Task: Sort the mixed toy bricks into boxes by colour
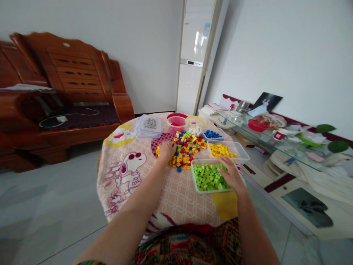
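A mixed pile of toy building bricks point(190, 147), mostly yellow with red, green, blue and white ones, lies mid-table. At its left edge is my left hand point(167, 149), fingers curled down among the bricks; whatever they pinch is hidden. My right hand point(231, 172) hangs over the right side of a clear plastic box of green bricks point(209, 177), its fingers apart and no brick visible in them. Just behind stands a clear box of yellow bricks point(221, 150). Farther back are a box of blue bricks point(211, 134) and a round tub point(176, 127) with red pieces.
A clear lid with blue edging point(149, 126) lies at the table's back left. The round table wears a patterned cloth point(176, 200). To the right runs a glass-topped stand point(259, 136) with a red bowl point(257, 125); a wooden bench point(74, 81) stands at left.
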`<action>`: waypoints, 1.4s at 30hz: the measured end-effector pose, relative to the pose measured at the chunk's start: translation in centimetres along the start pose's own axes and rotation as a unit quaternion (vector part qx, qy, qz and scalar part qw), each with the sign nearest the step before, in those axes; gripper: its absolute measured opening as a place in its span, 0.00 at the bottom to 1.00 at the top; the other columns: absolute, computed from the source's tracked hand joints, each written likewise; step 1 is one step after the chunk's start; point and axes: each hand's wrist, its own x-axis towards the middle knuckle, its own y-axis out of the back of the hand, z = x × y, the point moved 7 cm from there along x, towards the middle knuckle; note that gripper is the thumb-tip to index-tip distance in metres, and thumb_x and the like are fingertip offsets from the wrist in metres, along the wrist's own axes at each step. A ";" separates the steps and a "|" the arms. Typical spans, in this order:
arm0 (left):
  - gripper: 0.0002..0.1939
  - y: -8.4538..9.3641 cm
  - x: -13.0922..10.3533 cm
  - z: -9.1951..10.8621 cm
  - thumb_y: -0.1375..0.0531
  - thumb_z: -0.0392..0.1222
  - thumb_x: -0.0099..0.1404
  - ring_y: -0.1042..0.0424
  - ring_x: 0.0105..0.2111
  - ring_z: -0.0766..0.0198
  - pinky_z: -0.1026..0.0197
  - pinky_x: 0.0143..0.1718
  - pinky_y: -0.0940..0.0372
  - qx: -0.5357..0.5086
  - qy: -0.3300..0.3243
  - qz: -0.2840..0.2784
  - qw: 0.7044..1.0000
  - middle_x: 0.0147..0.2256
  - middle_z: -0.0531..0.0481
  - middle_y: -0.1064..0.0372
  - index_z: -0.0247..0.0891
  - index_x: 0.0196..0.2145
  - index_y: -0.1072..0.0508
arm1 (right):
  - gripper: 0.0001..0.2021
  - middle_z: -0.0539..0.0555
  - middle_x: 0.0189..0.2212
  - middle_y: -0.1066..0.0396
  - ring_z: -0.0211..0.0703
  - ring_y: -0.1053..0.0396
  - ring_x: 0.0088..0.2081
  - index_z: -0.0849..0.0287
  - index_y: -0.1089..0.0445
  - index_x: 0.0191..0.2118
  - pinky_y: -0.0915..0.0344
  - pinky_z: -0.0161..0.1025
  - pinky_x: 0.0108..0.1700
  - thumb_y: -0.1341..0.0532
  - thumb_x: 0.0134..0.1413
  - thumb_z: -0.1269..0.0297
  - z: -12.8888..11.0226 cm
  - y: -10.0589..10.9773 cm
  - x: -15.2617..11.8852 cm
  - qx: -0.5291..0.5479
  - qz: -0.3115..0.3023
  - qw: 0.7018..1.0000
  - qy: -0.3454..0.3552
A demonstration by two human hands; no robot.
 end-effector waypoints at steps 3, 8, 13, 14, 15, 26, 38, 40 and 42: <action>0.20 0.5 0.6 -1.0 0.48 0.39 0.73 0.25 0.53 0.48 0.52 0.56 0.36 0.017 0.035 -0.010 0.999 0.49 0.37 0.20 0.37 0.49 0.17 | 0.25 0.57 0.65 0.31 0.55 0.41 0.70 0.51 0.28 0.64 0.51 0.62 0.74 0.42 0.63 0.58 0.0 0.0 0.0 -0.002 0.001 1.000 0.002; 0.20 0.6 1.0 -1.1 0.48 0.39 0.73 0.27 0.56 0.50 0.54 0.57 0.37 0.005 0.021 -0.008 1.000 0.53 0.40 0.22 0.41 0.51 0.18 | 0.25 0.58 0.65 0.30 0.57 0.40 0.70 0.52 0.27 0.64 0.50 0.63 0.73 0.42 0.63 0.57 0.0 0.0 0.0 -0.007 0.000 1.000 0.008; 0.22 -0.3 0.8 -0.1 0.50 0.48 0.75 0.27 0.56 0.48 0.51 0.59 0.38 0.040 0.009 -0.002 0.999 0.50 0.36 0.21 0.36 0.47 0.18 | 0.24 0.57 0.65 0.30 0.57 0.41 0.70 0.51 0.27 0.64 0.50 0.63 0.73 0.42 0.64 0.57 0.1 0.1 0.1 -0.007 -0.001 1.000 0.011; 0.23 -0.4 0.8 -0.2 0.50 0.47 0.74 0.27 0.56 0.47 0.50 0.59 0.38 0.049 0.024 -0.004 0.998 0.50 0.34 0.21 0.34 0.48 0.18 | 0.24 0.57 0.65 0.31 0.57 0.41 0.70 0.51 0.28 0.64 0.50 0.63 0.73 0.42 0.64 0.57 0.1 0.1 0.1 -0.007 -0.001 1.000 0.011; 0.23 -0.5 0.9 -0.4 0.50 0.46 0.74 0.27 0.56 0.46 0.50 0.58 0.38 0.056 0.040 -0.009 0.998 0.50 0.33 0.21 0.32 0.49 0.19 | 0.24 0.57 0.66 0.31 0.57 0.42 0.70 0.51 0.28 0.64 0.50 0.63 0.73 0.42 0.64 0.57 0.0 0.1 0.1 -0.006 -0.003 1.000 0.012; 0.20 -0.9 1.8 0.6 0.40 0.40 0.65 0.26 0.56 0.42 0.44 0.58 0.36 0.020 0.093 -0.086 0.992 0.52 0.30 0.22 0.32 0.52 0.20 | 0.25 0.59 0.65 0.31 0.57 0.42 0.70 0.53 0.28 0.64 0.50 0.63 0.73 0.42 0.63 0.56 0.1 0.0 0.0 0.000 0.000 1.000 0.010; 0.17 -1.5 2.1 1.2 0.40 0.37 0.64 0.25 0.54 0.41 0.39 0.58 0.37 0.011 0.102 -0.064 0.993 0.49 0.32 0.21 0.36 0.49 0.20 | 0.24 0.58 0.65 0.30 0.57 0.40 0.70 0.52 0.27 0.63 0.50 0.64 0.73 0.42 0.64 0.56 -0.3 0.2 0.1 0.003 0.001 1.000 0.010; 0.17 -1.5 2.1 1.2 0.40 0.37 0.64 0.24 0.53 0.43 0.42 0.57 0.36 0.016 0.104 -0.057 0.993 0.49 0.32 0.21 0.37 0.49 0.20 | 0.24 0.58 0.65 0.30 0.57 0.40 0.70 0.52 0.27 0.63 0.50 0.64 0.73 0.42 0.64 0.56 -0.3 0.1 0.1 0.003 0.002 1.000 0.010; 0.16 -1.4 1.9 1.2 0.40 0.37 0.64 0.24 0.53 0.44 0.45 0.56 0.35 0.008 0.100 -0.052 0.994 0.49 0.33 0.20 0.36 0.48 0.19 | 0.24 0.58 0.65 0.30 0.57 0.41 0.70 0.52 0.27 0.63 0.50 0.63 0.73 0.42 0.64 0.56 -0.3 0.1 0.0 0.001 0.002 1.000 0.010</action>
